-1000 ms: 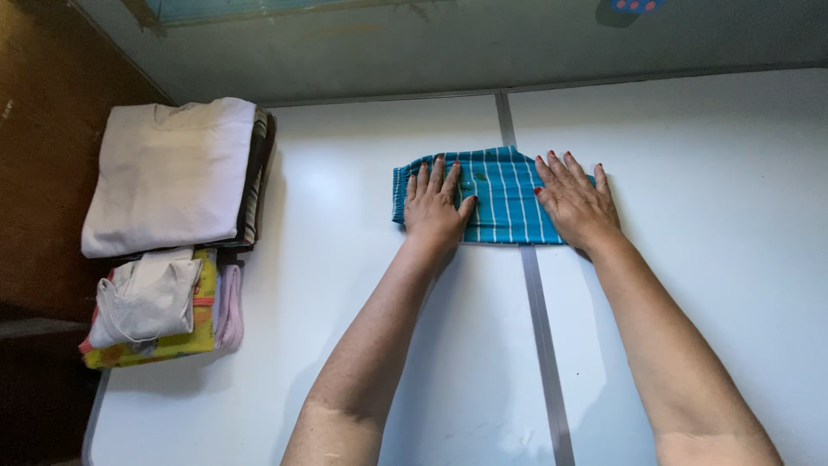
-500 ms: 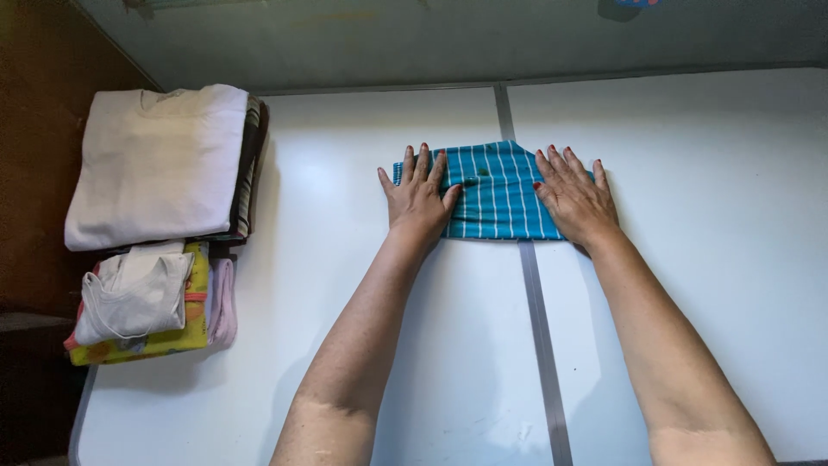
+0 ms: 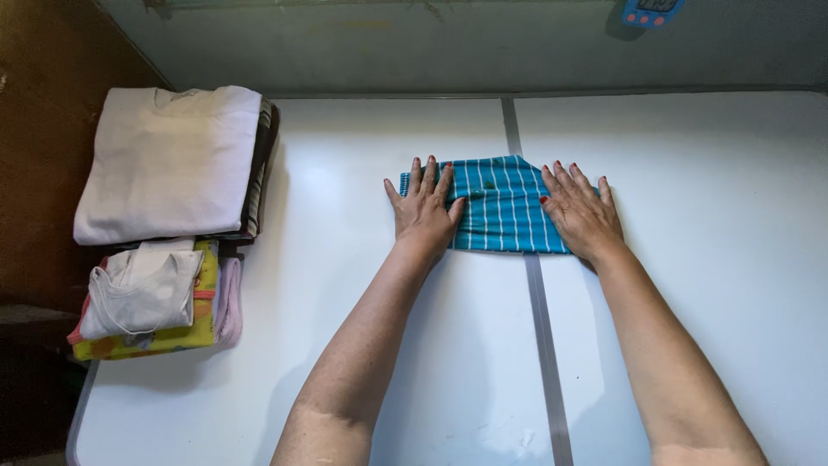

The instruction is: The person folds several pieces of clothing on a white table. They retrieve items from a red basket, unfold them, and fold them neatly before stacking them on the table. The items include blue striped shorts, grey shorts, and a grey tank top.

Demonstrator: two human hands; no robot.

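A folded teal cloth with white stripes (image 3: 502,205) lies flat on the white table (image 3: 362,293), across the grey seam. My left hand (image 3: 424,211) rests palm down on its left end, fingers spread and partly over the cloth's edge. My right hand (image 3: 584,214) presses flat on the right end, fingers apart. Neither hand grips the cloth; both lie on top of it.
At the table's left edge sits a stack of folded clothes topped by a cream garment (image 3: 168,164). In front of it is a smaller pile with a white top on yellow patterned fabric (image 3: 147,298). A blue gadget (image 3: 653,10) hangs on the wall behind.
My left hand slid left along the cloth to its left end. The right hand stayed on the right end. The view shifted slightly.
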